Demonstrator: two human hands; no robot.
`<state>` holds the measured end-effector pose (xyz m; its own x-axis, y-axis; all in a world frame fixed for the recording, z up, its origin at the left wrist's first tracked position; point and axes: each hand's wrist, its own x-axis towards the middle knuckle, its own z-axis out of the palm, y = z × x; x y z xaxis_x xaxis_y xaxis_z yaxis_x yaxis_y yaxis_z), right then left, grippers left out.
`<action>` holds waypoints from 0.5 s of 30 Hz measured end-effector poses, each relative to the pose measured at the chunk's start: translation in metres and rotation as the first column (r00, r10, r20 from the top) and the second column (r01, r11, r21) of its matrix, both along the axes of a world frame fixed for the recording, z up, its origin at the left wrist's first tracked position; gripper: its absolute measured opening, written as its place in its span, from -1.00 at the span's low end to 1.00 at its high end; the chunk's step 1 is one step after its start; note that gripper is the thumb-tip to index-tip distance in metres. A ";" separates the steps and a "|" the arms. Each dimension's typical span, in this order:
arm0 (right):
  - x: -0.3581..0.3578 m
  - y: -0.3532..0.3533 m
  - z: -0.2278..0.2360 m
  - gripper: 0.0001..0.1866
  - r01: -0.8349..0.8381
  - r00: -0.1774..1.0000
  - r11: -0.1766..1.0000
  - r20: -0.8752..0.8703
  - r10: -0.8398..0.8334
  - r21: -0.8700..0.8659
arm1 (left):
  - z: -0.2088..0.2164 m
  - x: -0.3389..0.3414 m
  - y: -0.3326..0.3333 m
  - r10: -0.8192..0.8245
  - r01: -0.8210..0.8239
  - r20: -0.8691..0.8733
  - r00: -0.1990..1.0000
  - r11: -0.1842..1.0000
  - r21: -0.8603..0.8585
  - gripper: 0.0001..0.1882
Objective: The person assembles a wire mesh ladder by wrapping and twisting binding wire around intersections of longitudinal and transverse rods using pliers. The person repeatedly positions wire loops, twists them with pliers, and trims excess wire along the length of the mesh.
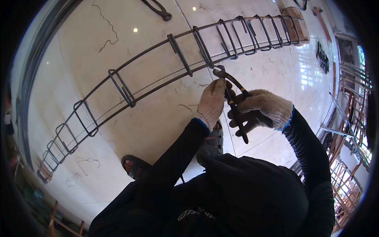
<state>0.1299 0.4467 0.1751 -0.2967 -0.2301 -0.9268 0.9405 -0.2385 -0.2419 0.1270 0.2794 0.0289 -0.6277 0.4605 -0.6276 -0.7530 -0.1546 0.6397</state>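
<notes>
A long rebar cage (pixel 162 87) of dark bars and rectangular stirrups runs across from the lower left to the upper right. My right hand (pixel 263 107), in a pale knit glove with dark fingers, grips end-cutting pincers (pixel 238 84) by their dark handles with yellow marks. The jaws are close to the cage's near bar, beside a stirrup. My left hand (pixel 212 100), gloved too, has its fingers pinched together just under the pincers' head. What it pinches is hidden.
Brick blocks (pixel 297 26) support the cage's right end, and another brick (pixel 44 173) is under its left end. A second pair of pincers (pixel 158 10) lies beyond the cage. Bits of wire (pixel 107 29) are scattered on the tiles. Dark stirrups or ties (pixel 322 57) lie at right. My sandalled feet (pixel 136 166) are below the cage.
</notes>
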 end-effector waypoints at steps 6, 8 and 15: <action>-0.030 -0.005 0.013 -0.53 -0.445 0.885 0.822 0.036 0.464 0.354 | -0.001 0.006 -0.014 0.117 -0.145 -0.149 0.982 0.971 -0.192 -0.71; -0.035 -0.006 0.014 -0.50 -0.546 0.826 0.744 0.099 0.555 0.386 | 0.019 0.006 -0.018 0.132 -0.270 -0.367 0.921 0.895 -0.356 -0.68; -0.029 -0.014 0.010 -0.61 -0.659 0.736 0.607 0.214 0.642 0.444 | 0.031 -0.049 -0.056 -0.424 -0.555 -0.769 0.479 0.532 -0.639 -0.49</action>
